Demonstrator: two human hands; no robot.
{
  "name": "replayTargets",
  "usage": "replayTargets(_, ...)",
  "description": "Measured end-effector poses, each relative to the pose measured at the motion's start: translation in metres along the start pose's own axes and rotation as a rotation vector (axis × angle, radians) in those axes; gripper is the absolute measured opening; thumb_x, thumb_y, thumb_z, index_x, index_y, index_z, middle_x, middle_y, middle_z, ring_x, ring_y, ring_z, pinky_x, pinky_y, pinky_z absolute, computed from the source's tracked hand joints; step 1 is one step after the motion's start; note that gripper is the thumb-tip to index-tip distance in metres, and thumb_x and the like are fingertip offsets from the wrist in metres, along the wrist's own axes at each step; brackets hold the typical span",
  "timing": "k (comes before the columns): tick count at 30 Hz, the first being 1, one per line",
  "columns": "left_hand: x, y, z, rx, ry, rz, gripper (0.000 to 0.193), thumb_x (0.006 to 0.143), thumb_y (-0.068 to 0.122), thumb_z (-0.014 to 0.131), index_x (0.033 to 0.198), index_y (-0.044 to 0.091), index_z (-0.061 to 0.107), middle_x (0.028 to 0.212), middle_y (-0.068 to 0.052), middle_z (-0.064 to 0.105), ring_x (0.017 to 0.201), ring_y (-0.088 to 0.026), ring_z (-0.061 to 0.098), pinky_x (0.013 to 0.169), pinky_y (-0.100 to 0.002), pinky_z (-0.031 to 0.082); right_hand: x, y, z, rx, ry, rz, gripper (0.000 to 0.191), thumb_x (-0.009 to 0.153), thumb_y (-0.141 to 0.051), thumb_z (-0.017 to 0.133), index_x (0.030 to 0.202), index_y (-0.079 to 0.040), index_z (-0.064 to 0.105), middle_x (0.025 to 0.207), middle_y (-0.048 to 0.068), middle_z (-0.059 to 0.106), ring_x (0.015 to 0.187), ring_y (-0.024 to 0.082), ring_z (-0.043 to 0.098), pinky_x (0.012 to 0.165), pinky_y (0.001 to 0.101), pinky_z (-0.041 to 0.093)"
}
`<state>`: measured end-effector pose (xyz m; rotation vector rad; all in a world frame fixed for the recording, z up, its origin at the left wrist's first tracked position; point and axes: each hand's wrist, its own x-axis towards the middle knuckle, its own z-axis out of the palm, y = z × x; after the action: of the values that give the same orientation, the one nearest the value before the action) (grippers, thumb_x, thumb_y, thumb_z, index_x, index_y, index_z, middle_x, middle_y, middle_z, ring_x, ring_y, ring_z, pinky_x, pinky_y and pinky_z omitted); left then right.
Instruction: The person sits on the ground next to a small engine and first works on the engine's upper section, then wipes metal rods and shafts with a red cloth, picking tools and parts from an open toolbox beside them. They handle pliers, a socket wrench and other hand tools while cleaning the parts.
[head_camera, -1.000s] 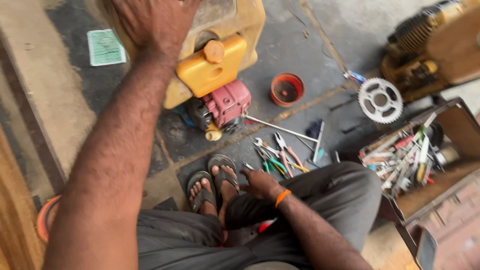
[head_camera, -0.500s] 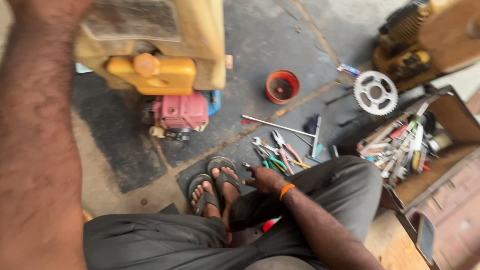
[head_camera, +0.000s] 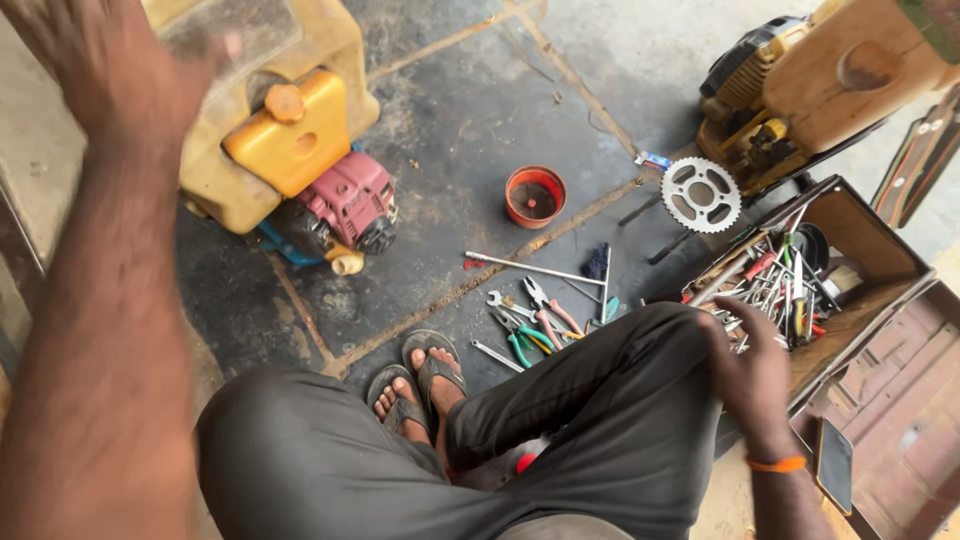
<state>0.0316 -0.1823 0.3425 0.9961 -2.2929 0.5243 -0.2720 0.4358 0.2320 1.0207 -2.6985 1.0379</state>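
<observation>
The left hand (head_camera: 120, 75) is raised high at the upper left, close to the camera and blurred by motion. Its fingers (head_camera: 205, 60) look spread and loose, closed on nothing. They overlap the top of the yellow engine machine (head_camera: 280, 140) in the view, but whether they touch it cannot be told. That machine stands on the stained concrete floor (head_camera: 450, 110), with a yellow tank and cap on top and a red engine block (head_camera: 350, 205) at its lower side.

The right hand (head_camera: 755, 375) hangs low at the right, just beside the person's right knee in dark trousers (head_camera: 600, 400). Its fingers (head_camera: 742, 318) are slightly apart and curled, holding nothing. Their tips reach the near edge of an open wooden toolbox (head_camera: 860, 260) crowded with screwdrivers and other tools. An orange band (head_camera: 777, 464) circles that wrist.

On the floor in front of the sandalled feet (head_camera: 420, 385) lie pliers with green and red handles (head_camera: 535, 325), a wrench and a long thin metal rod (head_camera: 535, 268). A small orange bowl-shaped cap (head_camera: 534, 196) sits farther out, well apart from both hands. A toothed metal sprocket (head_camera: 700, 194) lies beside a second yellow machine (head_camera: 800, 90) at the upper right. A dark phone (head_camera: 833, 465) rests near the right forearm.
</observation>
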Motion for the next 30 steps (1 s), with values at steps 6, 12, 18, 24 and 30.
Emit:
replayTargets(6,-0.113,0.015,-0.062,-0.402,-0.613,-0.318,0.097,0.088,0.058,0.067,0.163,0.005,0.037,0.163,-0.029,0.037,0.150,-0.045,0.036,0.122,-0.059,0.028,-0.004,0.093,0.009,0.332,-0.095,0.589,0.042,0.101,-0.030,0.066,0.131,0.000,0.068,0.116,0.015,0.073,0.106,0.020,0.067,0.093,0.0335,0.052)
replayTargets(12,-0.241,0.031,-0.153,-0.762,-1.077,-0.594,0.086,0.086,0.064,0.061,0.153,0.012,0.045,0.148,-0.015,0.055,0.143,-0.028,0.047,0.116,-0.041,0.033,0.034,0.117,0.113,0.452,-0.381,0.357,0.046,0.095,-0.031,0.068,0.130,-0.001,0.064,0.122,0.013,0.073,0.113,0.022,0.069,0.095,0.0326,0.054)
replayTargets(18,-0.301,0.120,-0.214,-0.729,-0.408,-0.787,0.071,0.093,0.044,0.061,0.148,0.002,0.050,0.142,-0.021,0.056,0.135,-0.032,0.052,0.112,-0.042,0.036,0.132,0.071,0.248,-0.290,-0.559,-0.044,0.070,0.088,-0.044,0.075,0.150,-0.020,0.052,0.151,0.021,0.051,0.135,0.040,0.051,0.107,0.0469,0.046)
replayTargets(24,-0.257,0.122,-0.215,-0.697,-0.212,-0.832,0.054,0.090,0.035,0.066,0.134,0.005,0.063,0.138,-0.019,0.064,0.135,-0.035,0.058,0.113,-0.044,0.041,0.198,0.041,0.350,-0.863,-0.434,-0.535,0.093,0.086,-0.056,0.065,0.163,-0.016,0.031,0.167,0.015,0.029,0.153,0.040,0.025,0.113,0.0525,0.037)
replayTargets(30,-0.247,0.115,-0.189,-0.642,-0.165,-0.836,0.049,0.086,0.039,0.069,0.124,0.008,0.071,0.133,-0.017,0.069,0.128,-0.034,0.063,0.107,-0.046,0.046,0.262,0.011,0.374,-0.451,-0.595,-0.249,0.040,0.107,-0.040,0.041,0.138,-0.023,0.060,0.134,0.019,0.066,0.111,0.046,0.065,0.093,0.0569,0.052)
